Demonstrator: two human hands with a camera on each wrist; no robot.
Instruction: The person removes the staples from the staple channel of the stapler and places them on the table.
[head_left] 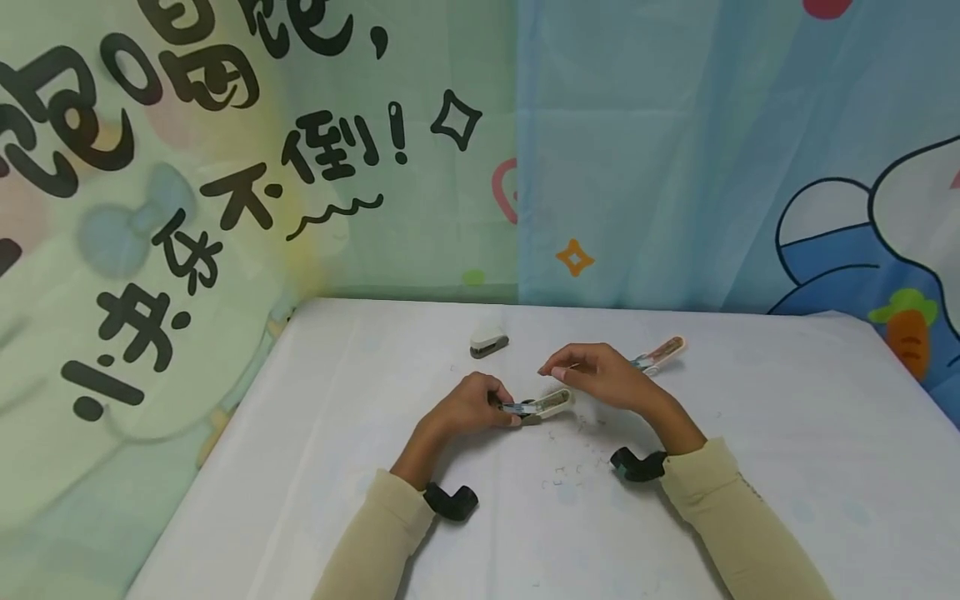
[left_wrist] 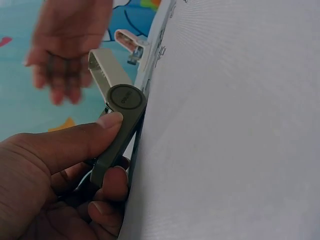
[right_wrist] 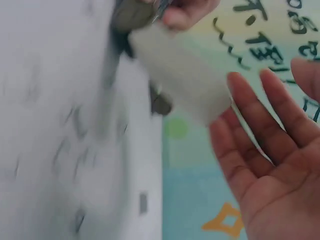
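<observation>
My left hand (head_left: 474, 404) holds a small stapler (head_left: 555, 402) with a dark grey-green base and a cream upper arm. Its upper arm is swung wide away from the base. In the left wrist view, the thumb presses on the base (left_wrist: 126, 112) beside a round disc, with curled fingers underneath. My right hand (head_left: 596, 371) hovers just beyond the stapler's light end, its fingers loosely extended. Seen from the right wrist, that palm (right_wrist: 280, 185) holds nothing, and the fingertips are right at the end of the blurred cream arm (right_wrist: 180, 70).
A white and grey stapler (head_left: 489, 342) stands farther back on the white table (head_left: 360, 350). Behind my right hand lies another opened-out stapler with a pinkish arm (head_left: 663, 354). Several loose staples (head_left: 562, 477) are scattered in front of the hands. A printed curtain (head_left: 622, 167) hangs behind.
</observation>
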